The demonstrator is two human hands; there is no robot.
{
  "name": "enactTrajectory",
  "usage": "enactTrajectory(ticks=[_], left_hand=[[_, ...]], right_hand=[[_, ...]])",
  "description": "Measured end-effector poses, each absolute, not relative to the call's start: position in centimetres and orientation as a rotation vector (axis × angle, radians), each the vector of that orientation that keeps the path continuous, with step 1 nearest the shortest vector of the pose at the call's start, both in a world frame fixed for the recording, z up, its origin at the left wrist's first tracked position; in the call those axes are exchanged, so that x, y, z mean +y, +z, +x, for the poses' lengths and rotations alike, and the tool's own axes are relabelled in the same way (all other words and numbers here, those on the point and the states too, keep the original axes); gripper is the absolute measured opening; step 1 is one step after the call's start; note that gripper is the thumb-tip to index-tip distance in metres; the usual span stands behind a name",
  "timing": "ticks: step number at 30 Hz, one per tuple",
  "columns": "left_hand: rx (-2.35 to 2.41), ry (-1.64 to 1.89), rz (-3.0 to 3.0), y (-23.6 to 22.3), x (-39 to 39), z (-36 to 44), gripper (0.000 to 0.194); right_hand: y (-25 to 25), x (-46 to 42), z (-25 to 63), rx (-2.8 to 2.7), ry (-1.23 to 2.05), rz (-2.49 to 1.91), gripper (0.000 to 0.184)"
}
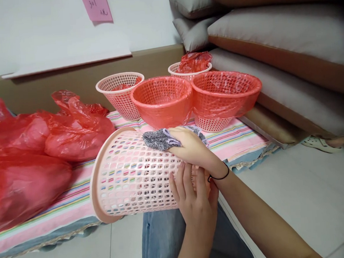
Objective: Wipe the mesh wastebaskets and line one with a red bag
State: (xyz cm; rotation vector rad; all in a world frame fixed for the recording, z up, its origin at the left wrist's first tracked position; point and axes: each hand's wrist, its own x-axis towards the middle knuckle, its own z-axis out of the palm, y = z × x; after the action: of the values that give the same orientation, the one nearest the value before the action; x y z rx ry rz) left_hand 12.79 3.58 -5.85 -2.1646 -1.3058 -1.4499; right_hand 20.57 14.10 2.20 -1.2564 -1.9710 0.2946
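Note:
A pale pink perforated plastic wastebasket (134, 175) lies on its side above my knees, its wide rim facing left. My left hand (194, 194) grips its lower side near the base end, fingers laid over the holes. Across it, my right hand (187, 143) presses a grey cloth with lilac edging (158, 139) against the upper side of the wastebasket. Folds of the cloth show on both sides of the right hand, and a black band circles that wrist. The thumb of my left hand is partly hidden beneath the right wrist.
Red plastic bags (78, 135) fill the left of a striped cloth-covered bed (76, 190). Behind the wastebasket stand a pink basket (119, 95), two bag-lined red ones, (163, 112) among them, and another pink basket (190, 74). Grey cushions (286, 38) are stacked at right.

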Motion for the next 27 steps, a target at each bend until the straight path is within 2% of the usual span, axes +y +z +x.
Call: enactTrajectory(ticks=[27], left_hand=[[-1.346,-1.444,-2.120,-5.68,3.62,13.40,0.028]], right_hand=[[2.25,13.74,20.84,-1.954,0.389,-1.307,0.016]])
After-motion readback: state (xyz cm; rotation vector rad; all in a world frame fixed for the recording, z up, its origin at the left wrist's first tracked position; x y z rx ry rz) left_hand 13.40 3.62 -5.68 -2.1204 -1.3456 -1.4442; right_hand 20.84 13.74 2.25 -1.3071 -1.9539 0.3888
